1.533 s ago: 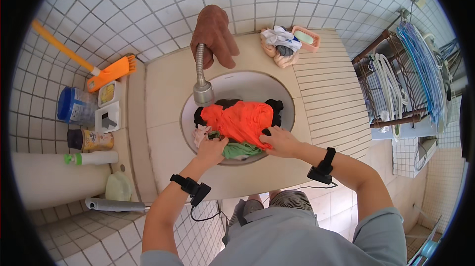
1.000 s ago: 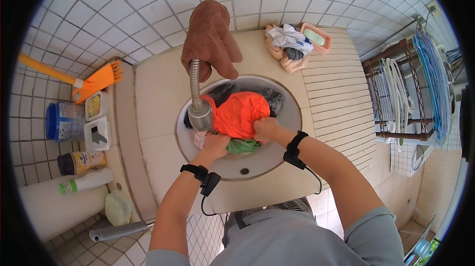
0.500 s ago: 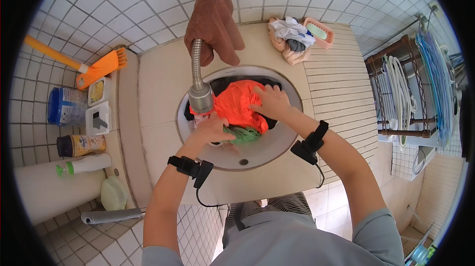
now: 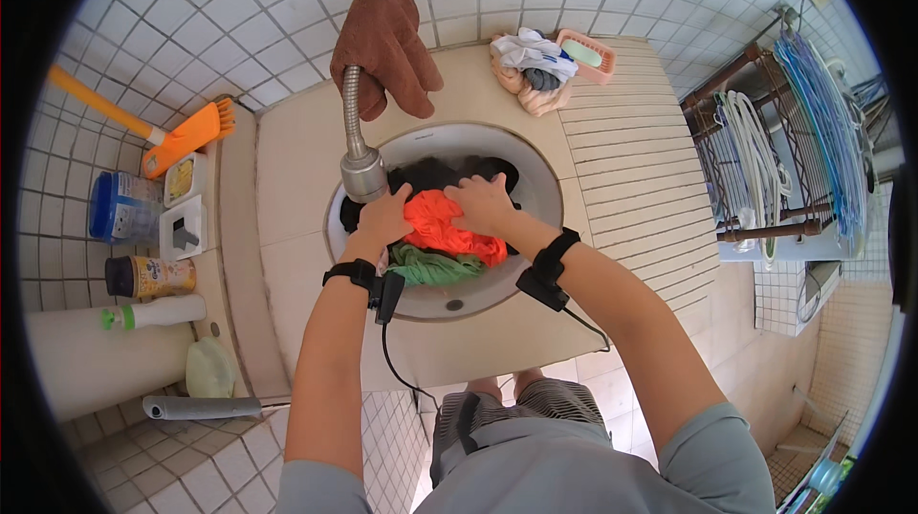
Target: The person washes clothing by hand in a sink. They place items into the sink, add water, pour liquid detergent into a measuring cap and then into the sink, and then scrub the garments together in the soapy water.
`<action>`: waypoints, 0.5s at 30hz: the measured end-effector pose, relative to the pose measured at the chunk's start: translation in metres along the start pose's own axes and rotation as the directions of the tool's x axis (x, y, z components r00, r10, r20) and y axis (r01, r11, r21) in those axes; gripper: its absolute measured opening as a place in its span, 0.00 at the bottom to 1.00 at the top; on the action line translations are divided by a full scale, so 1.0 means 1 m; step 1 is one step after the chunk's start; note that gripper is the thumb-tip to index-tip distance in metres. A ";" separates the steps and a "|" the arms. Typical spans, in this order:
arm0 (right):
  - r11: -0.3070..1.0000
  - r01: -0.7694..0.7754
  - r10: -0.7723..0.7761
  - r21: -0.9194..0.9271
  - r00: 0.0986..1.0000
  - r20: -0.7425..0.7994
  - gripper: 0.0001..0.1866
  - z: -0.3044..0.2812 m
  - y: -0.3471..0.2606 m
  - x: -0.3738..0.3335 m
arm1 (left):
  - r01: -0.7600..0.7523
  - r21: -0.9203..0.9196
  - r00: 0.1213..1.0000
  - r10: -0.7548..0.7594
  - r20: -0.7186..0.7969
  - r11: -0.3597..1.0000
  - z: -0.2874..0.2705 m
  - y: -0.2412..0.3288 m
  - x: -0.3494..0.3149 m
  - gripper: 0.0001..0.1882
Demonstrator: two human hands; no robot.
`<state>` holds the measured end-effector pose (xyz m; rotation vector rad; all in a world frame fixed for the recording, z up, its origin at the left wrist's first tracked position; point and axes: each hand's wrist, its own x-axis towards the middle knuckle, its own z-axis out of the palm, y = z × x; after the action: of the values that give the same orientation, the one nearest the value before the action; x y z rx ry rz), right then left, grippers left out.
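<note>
In the oval sink [image 4: 547,165] lies a wet heap of cloth. A bright orange-red cloth [image 4: 442,223] is bunched on top, between my two hands. My left hand [image 4: 385,218] is closed on its left side, just below the head of the metal faucet [image 4: 363,174]; some of its fingers are hidden. My right hand [image 4: 485,205] grips the upper right side with bent fingers. A green cloth [image 4: 435,265] lies at the near side of the heap, and black cloth [image 4: 426,173] is behind and beneath it.
A brown towel [image 4: 384,45] hangs over the faucet's bent neck. Behind the sink sit a small pile of clothes [image 4: 532,69] and a pink soap dish [image 4: 600,71]. Bottles and an orange brush [image 4: 194,136] line the left ledge. At right stands a rack with hangers [image 4: 813,131].
Both hands have closed in on the orange-red cloth, which is now bunched smaller. More black cloth shows behind it and more green in front. The whole view has shifted slightly.
</note>
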<state>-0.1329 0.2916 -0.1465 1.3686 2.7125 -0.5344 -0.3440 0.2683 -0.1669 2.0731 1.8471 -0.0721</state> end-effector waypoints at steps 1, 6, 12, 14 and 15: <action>0.998 0.053 -0.053 0.034 0.999 -0.005 0.24 0.002 0.001 -0.012 | -0.039 0.056 0.999 0.039 0.000 0.998 0.002 0.003 -0.006 0.35; 0.971 0.240 -0.240 -0.018 0.967 -0.081 0.22 -0.009 -0.002 -0.071 | -0.136 0.094 0.990 0.133 0.041 0.986 -0.027 0.037 -0.065 0.29; 0.949 0.288 -0.283 -0.130 0.958 0.053 0.19 -0.021 -0.010 -0.102 | -0.197 0.077 0.976 0.188 0.108 0.977 -0.026 0.049 -0.109 0.22; 0.953 0.267 -0.254 -0.142 0.962 0.101 0.19 -0.011 -0.011 -0.102 | -0.198 0.081 0.973 0.186 0.139 0.977 -0.013 0.046 -0.108 0.23; 0.957 0.246 -0.223 -0.152 0.963 0.152 0.20 -0.004 -0.011 -0.098 | -0.199 0.083 0.968 0.182 0.175 0.976 -0.005 0.043 -0.107 0.24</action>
<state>-0.0816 0.2114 -0.1202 0.9413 2.7518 -0.3809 -0.3186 0.1646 -0.1227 2.2287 1.5681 -0.2845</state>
